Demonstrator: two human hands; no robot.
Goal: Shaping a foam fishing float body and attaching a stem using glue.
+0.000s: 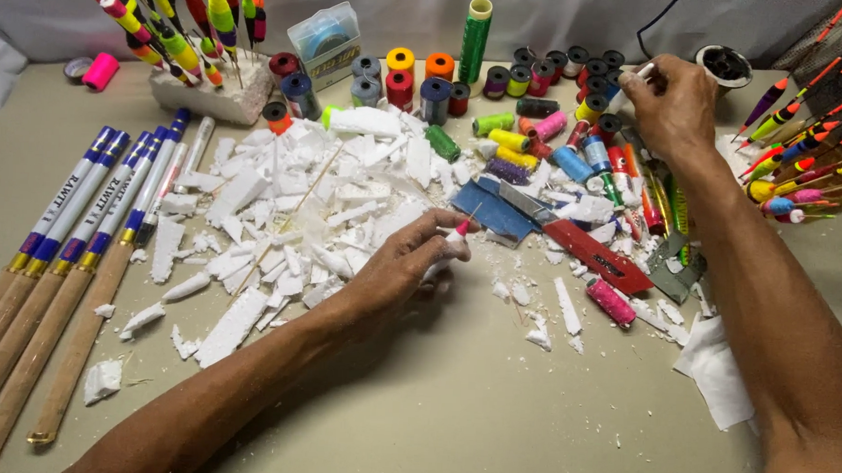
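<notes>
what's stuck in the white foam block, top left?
The white foam block holds painted fishing floats standing on thin stems, banded yellow, green, pink and red. Their tips run past the top edge, and the stem ends are buried in the foam, unseen.

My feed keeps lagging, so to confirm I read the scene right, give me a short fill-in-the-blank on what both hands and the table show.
1. The left hand holds a small white float with a ____ tip.
2. The right hand reaches among the thread spools at the ____ edge of the table.
3. The rods with cork handles lie on the person's ____ side.
4. The pile of broken pieces is ____ foam.

Missing words: pink; far; left; white
</notes>
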